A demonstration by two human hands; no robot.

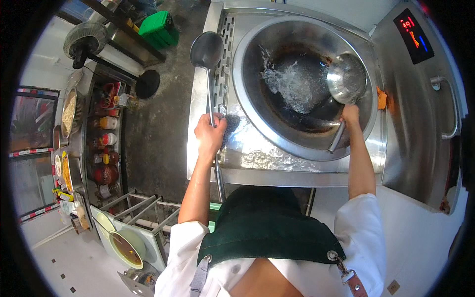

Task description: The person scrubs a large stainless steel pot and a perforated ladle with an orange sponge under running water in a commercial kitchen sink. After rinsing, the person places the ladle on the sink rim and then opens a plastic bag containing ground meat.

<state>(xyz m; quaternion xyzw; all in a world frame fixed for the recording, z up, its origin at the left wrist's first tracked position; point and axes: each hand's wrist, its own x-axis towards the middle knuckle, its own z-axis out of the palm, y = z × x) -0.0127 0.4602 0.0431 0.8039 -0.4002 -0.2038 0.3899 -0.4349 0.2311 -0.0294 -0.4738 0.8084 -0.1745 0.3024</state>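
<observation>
A large steel wok (259,130) is set into the stainless steel cooktop (274,159) before me. Clear liquid (291,87) splashes across its dark bottom. My right hand (350,114) grips the tubular handle of a round metal scoop (347,78), held over the wok's right side. A long-handled wok ladle (206,50) is in my left hand (210,133), which closes around the middle of its shaft. The ladle's bowl points away from me over the slotted drain strip (227,55) at the cooktop's left edge. A dark scouring pad (232,124) lies beside my left hand.
A steel back panel with a lit display (413,36) and a bent tap pipe (451,107) stands right. An orange cloth (381,98) lies beside the wok. Leftward are a shelf with several jars (107,137), a fan (85,41), a green bin (159,29) and a bowl of brown liquid (128,248).
</observation>
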